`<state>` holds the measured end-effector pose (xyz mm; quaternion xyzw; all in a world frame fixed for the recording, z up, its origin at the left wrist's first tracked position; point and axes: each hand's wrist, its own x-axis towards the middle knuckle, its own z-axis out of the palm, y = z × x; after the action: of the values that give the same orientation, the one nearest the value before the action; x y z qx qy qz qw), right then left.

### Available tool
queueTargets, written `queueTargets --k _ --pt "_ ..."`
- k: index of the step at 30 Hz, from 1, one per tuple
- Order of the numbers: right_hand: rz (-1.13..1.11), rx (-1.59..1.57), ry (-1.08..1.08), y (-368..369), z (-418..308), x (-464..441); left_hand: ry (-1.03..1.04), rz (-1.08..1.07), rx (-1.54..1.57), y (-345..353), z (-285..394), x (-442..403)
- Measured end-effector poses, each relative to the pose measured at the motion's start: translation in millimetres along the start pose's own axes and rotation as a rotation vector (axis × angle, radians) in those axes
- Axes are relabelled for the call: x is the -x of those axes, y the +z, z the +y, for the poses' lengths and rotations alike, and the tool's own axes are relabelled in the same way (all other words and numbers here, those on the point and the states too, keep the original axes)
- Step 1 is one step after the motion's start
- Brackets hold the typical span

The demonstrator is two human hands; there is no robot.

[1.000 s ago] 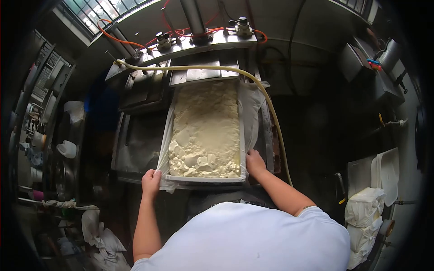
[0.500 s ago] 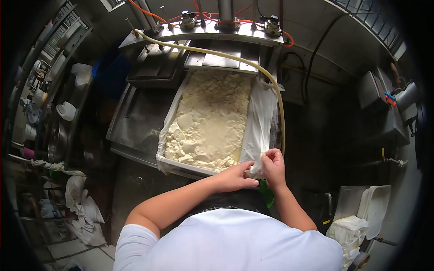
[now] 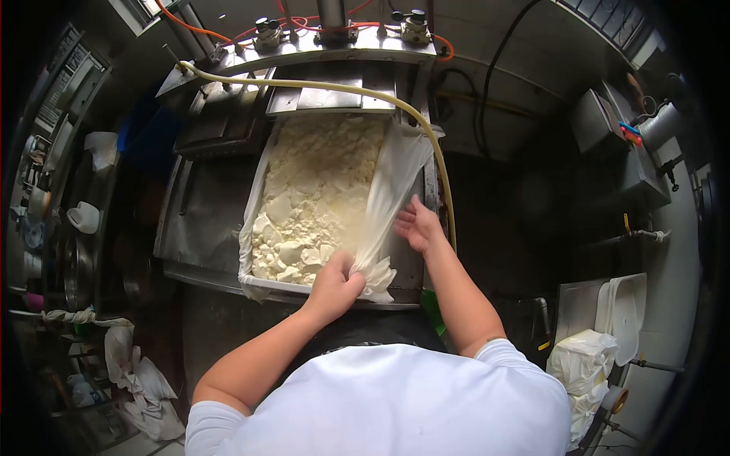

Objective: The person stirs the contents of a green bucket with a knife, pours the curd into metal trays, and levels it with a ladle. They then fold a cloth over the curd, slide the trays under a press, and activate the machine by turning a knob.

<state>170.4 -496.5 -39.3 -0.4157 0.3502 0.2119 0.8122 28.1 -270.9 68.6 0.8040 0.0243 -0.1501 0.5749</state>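
Observation:
A rectangular tray lined with white cloth holds pale, crumbly curd (image 3: 312, 190), with bigger lumps toward the near edge. My left hand (image 3: 334, 285) is closed on the white cloth (image 3: 388, 182) at the tray's near right corner, where the cloth bunches up. From there the cloth stretches along the right side, partly over the curd's edge. To the right of it, my right hand (image 3: 416, 224) has its fingers spread beside the cloth and holds nothing.
A metal press frame (image 3: 327, 49) spans the far end, and a yellowish hose (image 3: 403, 106) curves down the right side. Shelves with containers (image 3: 84, 217) stand left. White wrapped bundles (image 3: 582, 353) and a basin (image 3: 629, 311) are at lower right.
Both hands were together at the near right corner half a second ago. The left now grips cloth farther left; the right has let go and moved up the right side. The cloth is drawn inward.

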Motion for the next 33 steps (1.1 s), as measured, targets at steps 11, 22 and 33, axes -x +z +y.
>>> queueTargets --k 11,22,33 --pt "0.039 0.724 -1.026 62 -147 -299 0.092 -0.488 -0.712 -11 25 -49" --pt "-0.146 1.729 -1.086 281 -73 -145 0.58 -0.142 -0.735 -62 11 3" --pt "0.029 1.111 -1.03 20 16 86 0.387 -0.143 0.006 -125 -4 73"
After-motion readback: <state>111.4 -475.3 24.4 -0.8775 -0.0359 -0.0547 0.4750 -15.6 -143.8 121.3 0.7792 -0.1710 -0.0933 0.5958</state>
